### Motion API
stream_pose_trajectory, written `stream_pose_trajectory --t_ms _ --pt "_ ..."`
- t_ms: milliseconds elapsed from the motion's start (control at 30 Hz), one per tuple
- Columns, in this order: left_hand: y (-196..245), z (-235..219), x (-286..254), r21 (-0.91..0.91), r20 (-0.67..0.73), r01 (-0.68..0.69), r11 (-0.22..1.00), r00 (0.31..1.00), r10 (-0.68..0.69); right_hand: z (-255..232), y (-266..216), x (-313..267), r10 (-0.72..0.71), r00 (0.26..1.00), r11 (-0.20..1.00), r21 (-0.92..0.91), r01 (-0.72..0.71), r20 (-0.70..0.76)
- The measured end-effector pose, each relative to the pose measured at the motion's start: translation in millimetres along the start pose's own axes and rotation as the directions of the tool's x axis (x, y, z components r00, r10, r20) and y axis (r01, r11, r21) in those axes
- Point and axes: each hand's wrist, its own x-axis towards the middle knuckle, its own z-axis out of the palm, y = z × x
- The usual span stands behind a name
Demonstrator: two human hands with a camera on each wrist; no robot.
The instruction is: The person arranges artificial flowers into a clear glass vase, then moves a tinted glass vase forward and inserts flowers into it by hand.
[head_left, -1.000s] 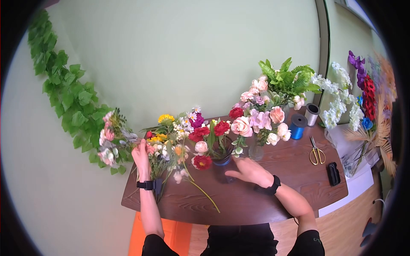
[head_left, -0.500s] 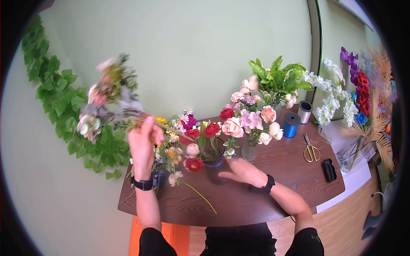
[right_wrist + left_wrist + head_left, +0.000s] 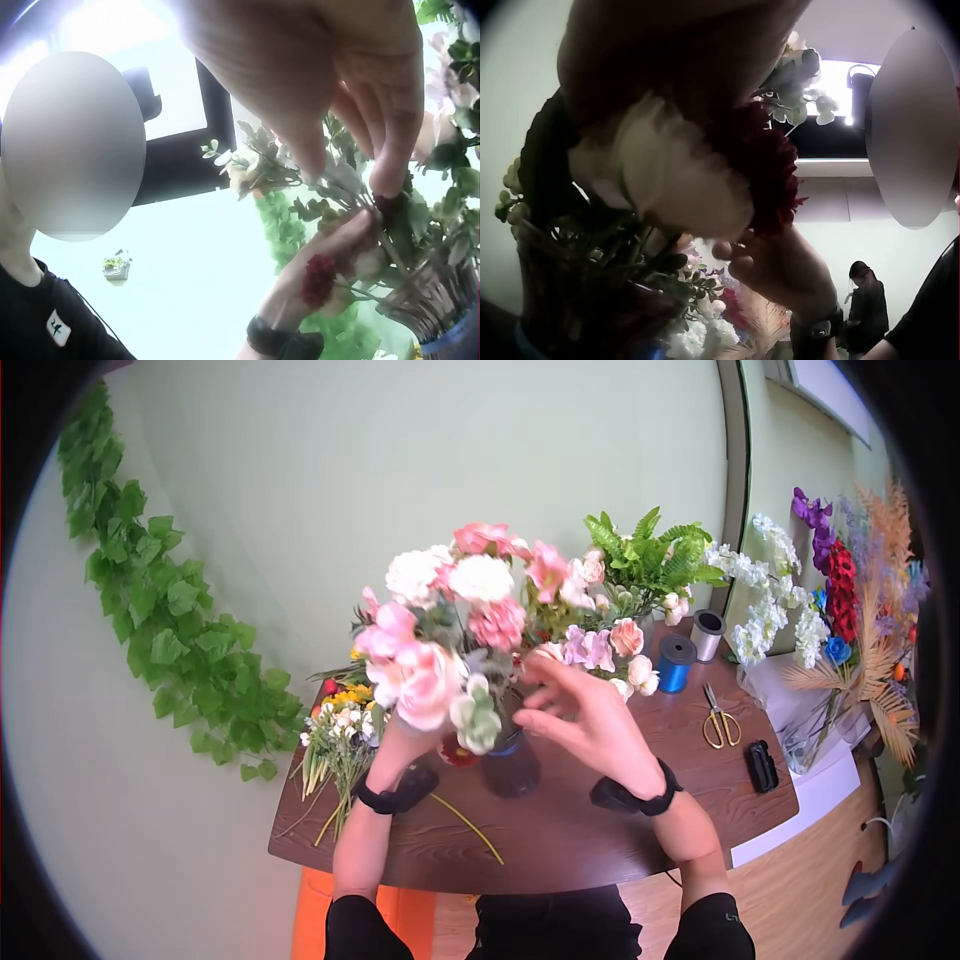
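My left hand (image 3: 405, 740) grips a bunch of pink and white artificial flowers (image 3: 425, 680) by its stems, largely hidden under the blooms in the head view. The bunch stands over a glass vase (image 3: 512, 765) with a blue band, which holds red and pale flowers. Close on the right, my right hand (image 3: 598, 725) has its thumb and fingers parted. In the right wrist view its fingers (image 3: 390, 161) hang on either side of leaves just above the left hand's fingertips. A dark red flower (image 3: 769, 172) and a pale flower (image 3: 682, 172) lie close to the left wrist camera.
Loose flowers (image 3: 345, 730) and a bare green stem (image 3: 470, 830) lie on the left of the brown table (image 3: 580, 850). To the right are another flower arrangement (image 3: 640, 555), blue (image 3: 676, 665) and silver (image 3: 708, 635) spools, scissors (image 3: 720, 725) and a black object (image 3: 762, 765).
My left hand has lifted the pink and white bunch from the left side of the table and carried it right, over the vase. My right hand has risen slightly towards the stems.
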Motion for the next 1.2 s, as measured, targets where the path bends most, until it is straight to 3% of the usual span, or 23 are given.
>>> stream_pose_trajectory --t_ms 33,67,100,133,200,233,400,467,500,533,600,633,700,800,867,933,967,1000,1033,1067,1100,1167,1200 --pt "-35 13 -21 0.012 0.092 0.096 0.995 0.991 -0.096 2 -1 6 -0.001 1.000 1.000 -0.004 0.001 -0.003" --pt "-83 23 -41 0.009 0.090 0.091 0.996 0.992 -0.092 2 -2 14 0.105 0.990 0.992 -0.086 -0.097 0.097" --pt "-133 32 -58 -0.221 0.095 0.080 0.972 0.994 -0.060 4 -3 18 0.217 0.958 0.967 -0.175 -0.185 0.186" --pt "-156 35 -65 -0.438 0.093 0.066 0.897 0.995 -0.027 9 -4 20 0.215 0.959 0.967 -0.178 -0.182 0.185" --pt "-106 21 -55 -0.415 0.101 0.117 0.902 0.991 -0.082 20 -2 21 0.231 0.969 0.972 0.017 -0.234 0.092" --pt "-77 18 -51 -0.390 0.110 0.171 0.905 0.984 -0.138 23 10 23 0.201 0.978 0.975 -0.103 -0.195 0.049" --pt "46 -33 -5 -0.262 0.137 0.438 0.860 0.899 -0.416 19 10 31 0.107 0.994 0.990 -0.097 -0.104 0.028" --pt "38 -40 -11 -0.229 0.179 0.424 0.876 0.903 -0.390 18 15 28 0.061 0.998 0.978 -0.198 -0.063 -0.017" --pt "38 -43 -20 -0.297 0.120 0.476 0.828 0.879 -0.462 16 16 24 -0.018 0.999 0.999 -0.029 0.016 -0.048" --pt "39 -43 -29 -0.367 0.065 0.519 0.772 0.842 -0.535 15 16 20 -0.017 0.999 0.999 -0.028 0.015 -0.049" --pt "33 -39 -47 -0.460 0.014 0.528 0.714 0.809 -0.588 15 16 14 0.083 0.996 0.941 -0.331 -0.071 0.020" --pt "24 -39 -59 -0.459 0.044 0.587 0.667 0.764 -0.643 18 18 14 -0.026 0.999 0.953 -0.302 0.017 -0.028" --pt "14 -37 -79 -0.381 0.059 0.693 0.612 0.679 -0.732 17 15 11 -0.035 0.999 0.954 -0.298 0.033 0.002" --pt "-1 -32 -109 -0.356 0.120 0.760 0.543 0.614 -0.780 7 5 10 -0.024 0.999 0.977 -0.211 0.032 0.041" --pt "-6 -24 -123 -0.387 0.109 0.754 0.530 0.608 -0.786 -5 -4 10 0.101 0.958 0.989 -0.129 -0.068 0.267" --pt "-7 -17 -129 -0.391 0.184 0.763 0.515 0.613 -0.768 -11 2 9 0.078 0.960 0.994 -0.098 -0.053 0.269" --pt "-6 -10 -129 -0.312 0.166 0.733 0.604 0.668 -0.725 -14 1 11 0.231 0.924 0.966 -0.190 -0.178 0.306" --pt "-1 -3 -125 -0.310 0.167 0.737 0.601 0.664 -0.729 -17 1 11 0.383 0.864 0.911 -0.286 -0.296 0.327" --pt "4 4 -118 -0.272 0.162 0.700 0.661 0.710 -0.685 -15 9 6 0.237 0.942 0.944 -0.285 -0.165 0.240" --pt "7 12 -113 -0.233 0.161 0.657 0.717 0.753 -0.638 -13 12 6 0.236 0.941 0.944 -0.287 -0.164 0.240" --pt "2 24 -114 -0.235 0.162 0.657 0.716 0.753 -0.638 -11 13 6 0.208 0.957 0.940 -0.311 -0.139 0.203" --pt "-14 50 -121 -0.153 0.098 0.522 0.839 0.853 -0.512 -3 33 1 0.133 0.986 0.898 -0.433 -0.076 0.101" --pt "-9 54 -112 -0.155 0.099 0.521 0.840 0.854 -0.511 -3 35 0 0.134 0.986 0.897 -0.435 -0.077 0.100"
